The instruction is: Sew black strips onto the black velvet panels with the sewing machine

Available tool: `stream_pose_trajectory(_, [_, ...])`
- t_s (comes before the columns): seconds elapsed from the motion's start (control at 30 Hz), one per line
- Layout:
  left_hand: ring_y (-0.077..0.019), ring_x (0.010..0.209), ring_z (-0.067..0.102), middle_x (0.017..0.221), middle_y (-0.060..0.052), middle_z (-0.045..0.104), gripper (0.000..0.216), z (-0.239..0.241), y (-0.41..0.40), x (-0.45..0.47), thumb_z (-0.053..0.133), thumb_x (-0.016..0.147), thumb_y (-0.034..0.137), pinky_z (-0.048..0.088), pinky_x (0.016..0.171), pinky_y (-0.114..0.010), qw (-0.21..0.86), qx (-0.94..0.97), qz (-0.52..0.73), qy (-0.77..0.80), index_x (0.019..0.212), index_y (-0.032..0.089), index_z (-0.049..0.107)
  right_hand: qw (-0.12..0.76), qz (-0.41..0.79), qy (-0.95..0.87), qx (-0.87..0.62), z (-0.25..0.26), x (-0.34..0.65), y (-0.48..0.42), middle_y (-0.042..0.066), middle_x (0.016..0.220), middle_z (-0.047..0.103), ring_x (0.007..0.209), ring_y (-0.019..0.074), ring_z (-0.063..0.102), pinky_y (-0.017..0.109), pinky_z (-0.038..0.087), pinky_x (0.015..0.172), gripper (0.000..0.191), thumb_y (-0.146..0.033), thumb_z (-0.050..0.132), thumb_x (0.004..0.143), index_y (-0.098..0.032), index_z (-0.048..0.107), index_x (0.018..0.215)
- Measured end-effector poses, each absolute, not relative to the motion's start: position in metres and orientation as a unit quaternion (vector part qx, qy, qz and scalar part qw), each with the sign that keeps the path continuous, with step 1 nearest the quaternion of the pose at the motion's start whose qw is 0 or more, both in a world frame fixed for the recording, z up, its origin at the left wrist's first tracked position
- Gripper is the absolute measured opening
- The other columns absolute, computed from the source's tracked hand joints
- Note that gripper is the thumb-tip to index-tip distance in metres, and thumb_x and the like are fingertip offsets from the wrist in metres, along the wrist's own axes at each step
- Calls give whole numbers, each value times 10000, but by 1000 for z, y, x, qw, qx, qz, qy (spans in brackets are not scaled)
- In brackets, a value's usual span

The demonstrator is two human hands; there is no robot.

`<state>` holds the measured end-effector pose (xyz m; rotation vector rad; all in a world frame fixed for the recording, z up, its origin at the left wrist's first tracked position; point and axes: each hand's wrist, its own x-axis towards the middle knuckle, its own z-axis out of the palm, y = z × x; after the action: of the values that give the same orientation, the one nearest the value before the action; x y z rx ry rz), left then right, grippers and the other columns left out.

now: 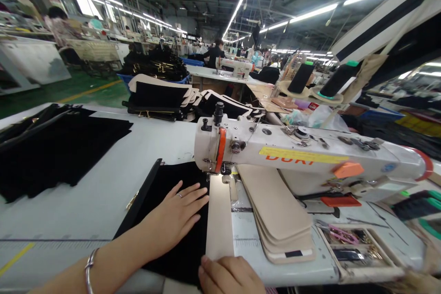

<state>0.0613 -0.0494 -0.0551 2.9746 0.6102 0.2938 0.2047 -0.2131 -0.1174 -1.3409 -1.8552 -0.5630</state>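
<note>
Panel stack (279, 209) between pale strip (219, 220) and tray (370, 273)

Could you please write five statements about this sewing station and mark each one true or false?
1. The left hand rests on the black fabric. True.
2. The right hand is up by the thread cones. False: it is at the near end of the beige strip.
3. Beige panels lie stacked to the right of that strip. True.
4. The bracelet is on the right wrist. False: it is on the left.
5. The tray holds something with pink handles. True.
</note>
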Motion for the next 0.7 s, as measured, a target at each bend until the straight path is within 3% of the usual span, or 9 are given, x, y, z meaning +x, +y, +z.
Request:
stream_pose_trajectory(0.1, [-239, 1408, 420, 1496, -39, 491, 495, -49, -54, 56, 521, 972, 220, 248, 1208, -527, 52, 975, 108, 188, 1455, 298, 446, 403, -199, -736, -506, -109, 217, -212, 12, 909, 764, 632, 165, 629, 322, 449, 509, 277, -332, 436, 1003, -202, 680, 1001])
stream_pose_trajectory(0.17, [-230, 1388, 449, 1470, -32, 523, 492, -45, -66, 44, 568, 956, 262, 294, 1206, -488, 75, 979, 107, 156, 1437, 291, 472, 374, -165, -761, -504, -102, 225, -213, 14, 961, 759, 723, 181, 648, 356, 509, 654, 317, -457, 486, 983, -212, 671, 1062])
stream_pose_trajectory(0.3, [-184, 1330, 519, 1396, -5, 597, 392, -51, -93, 20, 601, 928, 229, 320, 1213, -394, 107, 984, 124, 66, 1317, 280, 589, 327, -126, -778, -522, -95, 233, -216, -29, 1006, 751, 852, 175, 671, 410, 480, 962, 192, -380, 617, 923, -270, 660, 1073])
stream_pose_trajectory(0.4, [-173, 1266, 578, 1283, -8, 679, 378, -63, -102, 16, 560, 913, 142, 315, 1217, -383, 137, 976, 168, 30, 1267, 262, 619, 357, -112, -756, -537, -94, 232, -218, -27, 980, 755, 854, 153, 678, 378, 468, 990, 158, -295, 562, 946, -259, 655, 1068])
stream_pose_trajectory(0.7, [-136, 1247, 586, 1197, 14, 718, 382, -56, -100, 24, 541, 864, 53, 271, 1230, -354, 150, 973, 175, 17, 1182, 242, 637, 370, -129, -754, -527, -94, 233, -215, -50, 976, 759, 823, 150, 690, 359, 505, 894, 140, -365, 638, 913, -293, 670, 1030])
